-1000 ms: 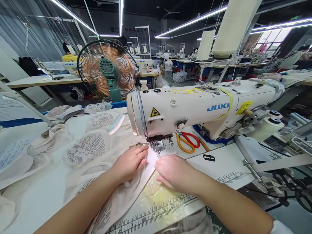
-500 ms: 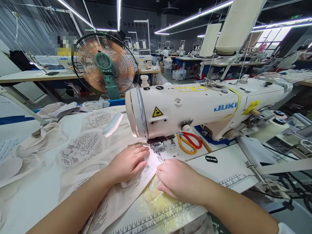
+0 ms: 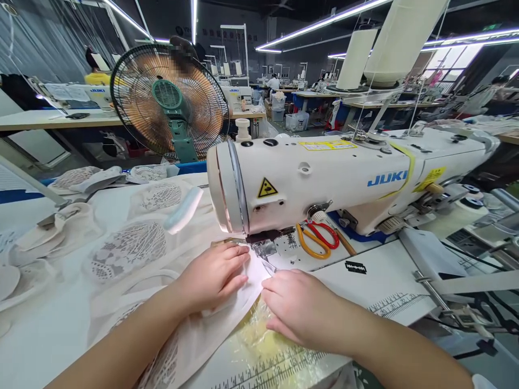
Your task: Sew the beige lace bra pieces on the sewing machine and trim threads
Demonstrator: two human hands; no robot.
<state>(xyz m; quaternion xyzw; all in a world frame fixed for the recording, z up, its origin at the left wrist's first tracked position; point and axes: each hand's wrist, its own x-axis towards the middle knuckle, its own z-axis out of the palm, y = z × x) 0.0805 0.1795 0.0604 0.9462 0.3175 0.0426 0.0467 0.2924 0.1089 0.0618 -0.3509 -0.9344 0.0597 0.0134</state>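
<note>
My left hand lies flat, fingers together and stretched out, pressing pale fabric onto the table just left of the needle area of the JUKI sewing machine. The fabric's edge runs under the presser foot. Closed beside that edge is my right hand, with a slim, pointed metal tool sticking out of its fingers toward the foot. Its kind is hard to make out, as the grip hides most of it. Sheer lace pieces of the garment spread out left of my left hand.
Red-and-orange-handled scissors and a black razor blade lie right of the needle. Yellowish plastic covers part of the ruler-marked table edge. A fan stands behind the machine; large thread cones rise above it.
The camera view has shifted slightly. Both hands keep nearly the same places by the presser foot, and the fabric shows no clear movement.
</note>
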